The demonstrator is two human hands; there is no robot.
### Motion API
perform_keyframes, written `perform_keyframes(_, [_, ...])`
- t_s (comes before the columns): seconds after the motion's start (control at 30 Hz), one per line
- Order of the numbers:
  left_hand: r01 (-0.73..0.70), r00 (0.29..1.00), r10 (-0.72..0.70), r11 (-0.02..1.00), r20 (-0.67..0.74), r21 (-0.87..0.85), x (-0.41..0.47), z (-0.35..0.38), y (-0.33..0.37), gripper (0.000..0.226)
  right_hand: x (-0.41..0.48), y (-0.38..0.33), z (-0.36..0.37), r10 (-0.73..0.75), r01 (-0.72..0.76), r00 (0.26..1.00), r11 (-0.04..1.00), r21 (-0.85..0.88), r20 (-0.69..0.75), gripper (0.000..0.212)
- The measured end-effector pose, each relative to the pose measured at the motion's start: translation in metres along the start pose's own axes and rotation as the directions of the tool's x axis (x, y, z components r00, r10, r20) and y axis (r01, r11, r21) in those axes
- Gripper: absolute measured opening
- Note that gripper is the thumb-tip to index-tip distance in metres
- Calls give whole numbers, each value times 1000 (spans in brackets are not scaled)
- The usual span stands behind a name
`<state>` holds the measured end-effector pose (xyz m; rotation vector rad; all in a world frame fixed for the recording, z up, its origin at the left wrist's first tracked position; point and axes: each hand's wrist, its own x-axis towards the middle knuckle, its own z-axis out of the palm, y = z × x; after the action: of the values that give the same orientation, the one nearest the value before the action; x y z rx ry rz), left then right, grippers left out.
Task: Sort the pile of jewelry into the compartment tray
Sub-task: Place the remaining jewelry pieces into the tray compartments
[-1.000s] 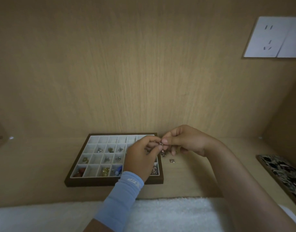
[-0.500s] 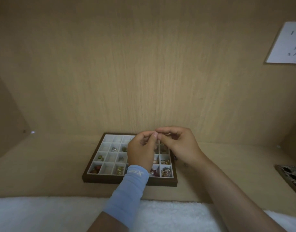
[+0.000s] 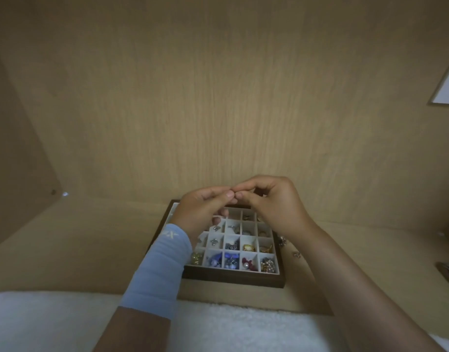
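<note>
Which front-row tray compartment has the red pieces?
Nearest row of the compartment tray, second from the right: red beads with a white pearl. Its neighbours hold blue-and-silver pieces and a gold cluster.

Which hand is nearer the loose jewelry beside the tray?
Right. The right hand hovers just beyond the loose jewelry; the left hand is across the tray, over its left side.

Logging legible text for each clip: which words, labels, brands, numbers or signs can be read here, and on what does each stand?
No text reads clearly in this frame.
On the light blue sleeve: a white logo, roughly X-shaped, too blurred to read.
On the white wall plate at the right edge: no marking shows.
On the compartment tray: no label shows.
</note>
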<state>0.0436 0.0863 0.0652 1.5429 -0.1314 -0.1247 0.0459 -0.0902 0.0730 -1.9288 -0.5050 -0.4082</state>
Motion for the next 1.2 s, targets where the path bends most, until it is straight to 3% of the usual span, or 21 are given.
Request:
perform_keyframes(0.3, [-5,997,-3,994,-79,-105,5,-42,4,13,36,-9,30,26,-22,995,998,-54,92,5])
perform_keyframes(0.6, [-47,992,57,995,-113,91,8,-48,-10,5,28,0,37,95,-67,975,988,-140,200,8])
perform_keyframes(0.7, [-52,991,77,974,-106,220,11,-48,-16,3,25,4,34,126,-56,964,957,-285,233,8])
perform_keyframes(0.8, [-66,994,95,925,-59,374,14,-48,-26,6,20,4,30,196,-54,937,899,-434,289,6])
perform_keyframes(0.93, [-84,990,129,846,-51,526,16,-53,-30,7,19,3,35,207,-43,932,879,-475,297,6])
perform_keyframes(1.07, [-66,977,190,699,-96,712,15,-71,-29,13,20,-7,53,172,67,898,857,-511,405,4])
perform_keyframes(1.2, [19,984,127,616,-123,788,16,-88,-35,17,25,-11,76,152,162,863,820,-549,482,4])
